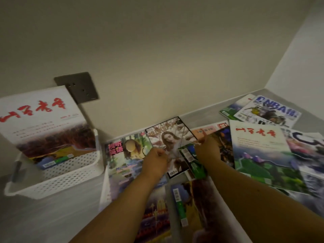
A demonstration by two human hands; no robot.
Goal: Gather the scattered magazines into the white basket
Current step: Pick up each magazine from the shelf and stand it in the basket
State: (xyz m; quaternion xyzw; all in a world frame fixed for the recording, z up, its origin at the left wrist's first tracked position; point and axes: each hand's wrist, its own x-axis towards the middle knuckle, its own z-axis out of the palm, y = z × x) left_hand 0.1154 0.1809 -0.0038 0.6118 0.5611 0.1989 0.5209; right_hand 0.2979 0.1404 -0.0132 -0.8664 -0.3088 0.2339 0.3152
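Wall: plain and pale (157, 50), it fills the upper part of the view; a dark socket plate (77, 87) sits low on it, just behind the basket.
Surface: grey (43, 220), it meets the wall at the back and carries everything else.
Scattered magazines: they lie flat and overlap each other from the middle to the right. A white one with red title (259, 151) lies at the right, an NBA magazine (268, 111) is further back near the corner, and one with a green spine (178, 204) lies near the person.
White basket: perforated plastic (57, 172), it stands at the left on the surface. One large magazine (43, 123) stands tilted inside it and leans back towards the wall.
Black-bordered magazine: it has a portrait cover (172, 142) and lies in the middle, between the two hands, on top of others.
Left hand: (156, 162) fingers curled together and pinching the left edge of the black-bordered magazine.
Right hand: (207, 151) fingers closed, pinching at the right edge of the same magazine, above a small green booklet (191, 160).
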